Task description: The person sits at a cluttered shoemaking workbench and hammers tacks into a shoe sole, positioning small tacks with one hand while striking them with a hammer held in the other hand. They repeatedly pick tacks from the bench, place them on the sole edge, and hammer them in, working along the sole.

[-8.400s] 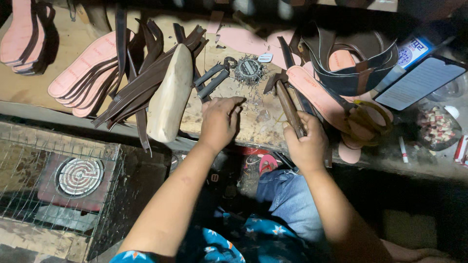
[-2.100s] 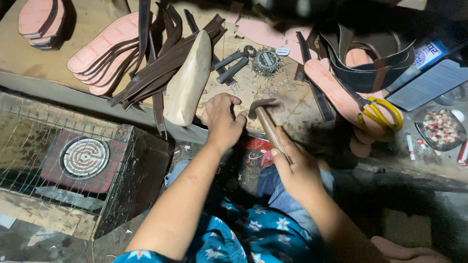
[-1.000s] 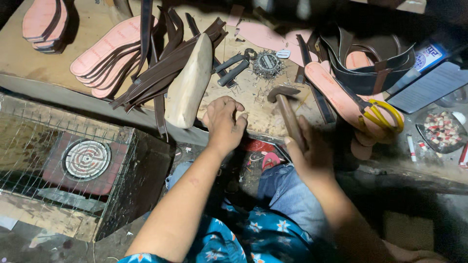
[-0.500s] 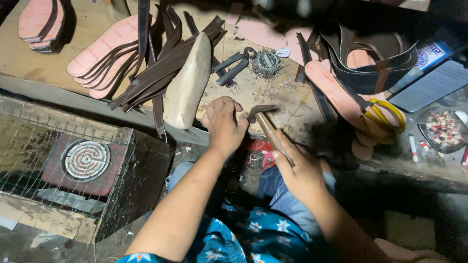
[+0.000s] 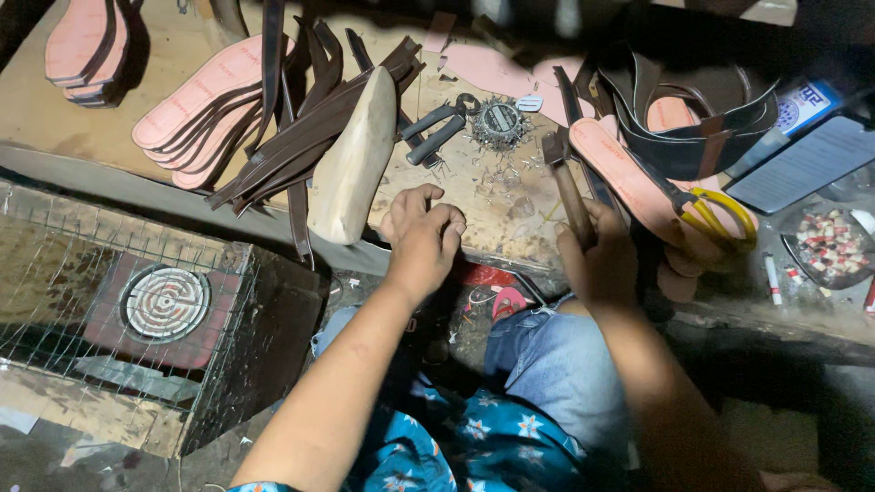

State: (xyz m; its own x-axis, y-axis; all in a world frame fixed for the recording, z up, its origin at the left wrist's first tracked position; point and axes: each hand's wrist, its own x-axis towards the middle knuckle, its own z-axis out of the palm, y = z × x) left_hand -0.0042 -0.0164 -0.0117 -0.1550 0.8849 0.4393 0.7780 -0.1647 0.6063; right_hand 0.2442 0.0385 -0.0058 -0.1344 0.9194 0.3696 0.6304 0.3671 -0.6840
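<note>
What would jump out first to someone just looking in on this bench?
The right hand grips a hammer at the bench's front edge, its head up over the board. Beside it, the left hand is curled on the worktop next to a pale wooden shoe last. Pink insoles and dark leather straps fan out behind.

Pink soles (image 5: pixel 196 109) and dark straps (image 5: pixel 301 137) are piled left; pliers (image 5: pixel 436 132), nails (image 5: pixel 499 123) and yellow scissors (image 5: pixel 715 214) are seen right.

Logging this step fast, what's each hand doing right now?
Left hand: fingers curled on the workbench; any held item cannot be told.
Right hand: closed on the hammer.
</note>
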